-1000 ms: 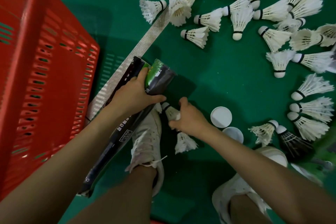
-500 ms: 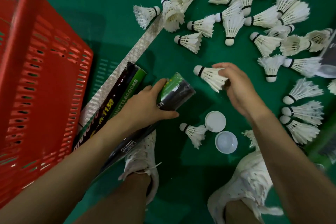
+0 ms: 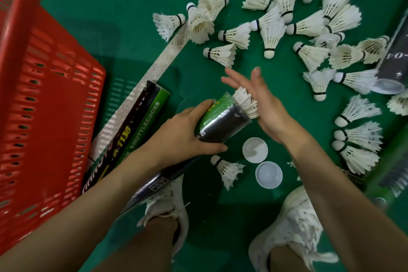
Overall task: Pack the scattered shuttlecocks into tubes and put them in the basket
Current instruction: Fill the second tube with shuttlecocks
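Observation:
My left hand [image 3: 183, 137] grips a black and green tube [image 3: 223, 123] near its open mouth, tilted up to the right. A white shuttlecock [image 3: 245, 101] sticks feathers-out from that mouth. My right hand [image 3: 262, 104] is flat with straight fingers, its palm against the feathers. Several white shuttlecocks [image 3: 273, 35] lie scattered on the green floor at the top and right. One lone shuttlecock [image 3: 227, 169] lies below the tube. The red basket [image 3: 46, 104] stands at the left.
A second black and green tube [image 3: 130, 137] lies on the floor beside the basket, across a white court line [image 3: 167, 51]. Two white caps [image 3: 255, 149] [image 3: 269, 174] lie near my white shoes [image 3: 295, 227]. Another dark tube [image 3: 395, 59] lies at the right edge.
My right hand carried a shuttlecock from the floor to the tube's mouth and now presses it in with a flat palm. The left hand tilted the tube up towards it.

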